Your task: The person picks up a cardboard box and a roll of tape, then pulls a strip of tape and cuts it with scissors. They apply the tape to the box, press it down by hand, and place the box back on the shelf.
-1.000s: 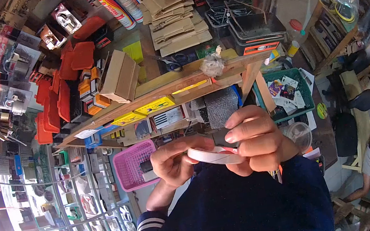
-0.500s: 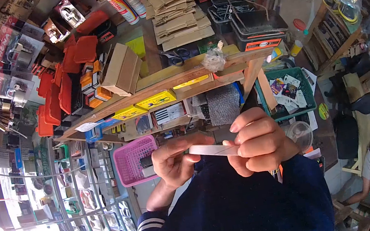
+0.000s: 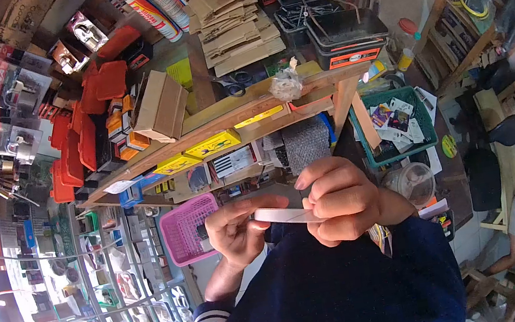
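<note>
Head view: your left hand point(image 3: 236, 232) and right hand point(image 3: 347, 203) are pinching, apparently steadying, a white roll point(image 3: 280, 215). The next move is likely needing both.

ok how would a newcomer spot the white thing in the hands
Find the dark navy top filling the bottom middle. Just above it, the left hand and right hand hold a slim white band between them. Unlike the pink basket to its left, it is narrow, pale and held in both hands.
</note>
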The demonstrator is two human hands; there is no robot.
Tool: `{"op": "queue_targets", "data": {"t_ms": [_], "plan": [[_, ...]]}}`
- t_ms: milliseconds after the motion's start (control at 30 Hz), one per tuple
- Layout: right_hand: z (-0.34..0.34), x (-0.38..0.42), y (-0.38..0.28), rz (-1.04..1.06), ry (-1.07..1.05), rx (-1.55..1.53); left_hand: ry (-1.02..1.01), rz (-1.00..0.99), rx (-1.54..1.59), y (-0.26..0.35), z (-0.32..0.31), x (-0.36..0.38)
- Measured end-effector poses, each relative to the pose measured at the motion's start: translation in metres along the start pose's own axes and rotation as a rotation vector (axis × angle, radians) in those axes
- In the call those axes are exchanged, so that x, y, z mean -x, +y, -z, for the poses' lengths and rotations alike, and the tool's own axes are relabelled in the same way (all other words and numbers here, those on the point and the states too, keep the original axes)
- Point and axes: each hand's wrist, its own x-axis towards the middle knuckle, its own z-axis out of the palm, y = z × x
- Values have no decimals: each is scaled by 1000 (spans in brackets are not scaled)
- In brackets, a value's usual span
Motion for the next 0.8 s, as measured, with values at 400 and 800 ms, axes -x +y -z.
{"op": "queue_targets", "data": {"t_ms": [400, 800], "plan": [[3, 19, 0, -58, -7, 27, 47, 56, -20, -7, 4, 16], [-3, 14, 4, -111, 3, 20, 88, 120, -10, -9, 3, 15]]}}
